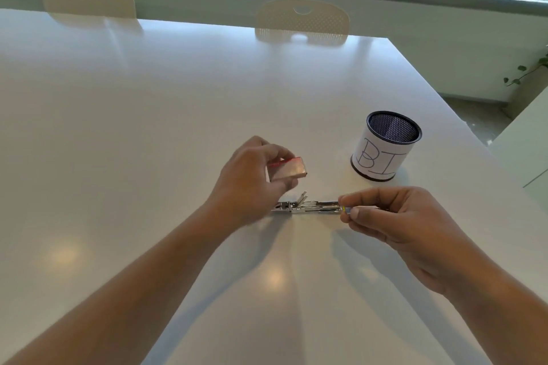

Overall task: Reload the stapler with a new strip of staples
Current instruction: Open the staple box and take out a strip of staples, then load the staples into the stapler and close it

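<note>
A small metal stapler (308, 206) lies opened flat on the white table (148, 127), its length running left to right. My left hand (252, 178) hovers above its left end and grips a small staple box (289, 168) with a red edge. My right hand (394, 219) is at the stapler's right end, thumb and forefinger pinched on a small piece with a yellow spot (345, 210). Whether that piece is part of the stapler or a staple strip is too small to tell.
A black mesh cup (385, 147) wrapped in white paper with handwritten letters stands just behind my right hand. Two pale chairs (302, 24) are at the table's far edge. The table's right edge runs diagonally past the cup.
</note>
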The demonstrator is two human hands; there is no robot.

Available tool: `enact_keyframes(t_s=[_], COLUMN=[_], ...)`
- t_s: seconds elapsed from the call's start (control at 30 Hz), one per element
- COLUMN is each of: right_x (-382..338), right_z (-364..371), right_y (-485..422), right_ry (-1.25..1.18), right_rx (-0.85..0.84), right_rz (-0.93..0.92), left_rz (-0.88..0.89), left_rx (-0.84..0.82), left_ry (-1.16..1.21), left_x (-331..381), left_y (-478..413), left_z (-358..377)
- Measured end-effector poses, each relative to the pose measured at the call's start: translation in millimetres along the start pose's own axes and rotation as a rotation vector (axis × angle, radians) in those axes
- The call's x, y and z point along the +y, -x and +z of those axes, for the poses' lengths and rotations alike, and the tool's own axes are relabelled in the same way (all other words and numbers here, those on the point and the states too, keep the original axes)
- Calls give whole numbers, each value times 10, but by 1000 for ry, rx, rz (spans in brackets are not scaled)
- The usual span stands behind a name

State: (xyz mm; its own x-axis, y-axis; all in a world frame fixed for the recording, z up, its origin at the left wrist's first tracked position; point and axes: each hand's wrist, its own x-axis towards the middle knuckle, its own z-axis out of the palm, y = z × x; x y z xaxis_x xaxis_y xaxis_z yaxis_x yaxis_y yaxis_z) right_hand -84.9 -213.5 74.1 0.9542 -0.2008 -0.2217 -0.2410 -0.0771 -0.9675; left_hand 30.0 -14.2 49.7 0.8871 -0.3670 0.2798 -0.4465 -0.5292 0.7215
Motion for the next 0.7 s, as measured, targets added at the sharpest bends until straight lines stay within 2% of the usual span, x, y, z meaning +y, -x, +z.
enact_keyframes(t_s=[0.23,0.43,0.5,0.6,0.7], right_x=[20,21,16,20,16], right_z=[-4,-78,-89,-78,38], right_y=[-14,-51,-52,-22,21], right_ry=[66,34,113,290,438], right_rx=[-25,9,64,163,173], right_rz=[-50,-113,-165,-295,-443], left_rz=[-84,-174,-153,-122,-131], left_rx=[-153,-168,-91,21,-70], left_ry=[-210,-192,-148,88,297], left_x=[-198,-222,-133,38,230], left_y=[-540,-706,-656,-399,53], left_z=[334,383,269,116,66])
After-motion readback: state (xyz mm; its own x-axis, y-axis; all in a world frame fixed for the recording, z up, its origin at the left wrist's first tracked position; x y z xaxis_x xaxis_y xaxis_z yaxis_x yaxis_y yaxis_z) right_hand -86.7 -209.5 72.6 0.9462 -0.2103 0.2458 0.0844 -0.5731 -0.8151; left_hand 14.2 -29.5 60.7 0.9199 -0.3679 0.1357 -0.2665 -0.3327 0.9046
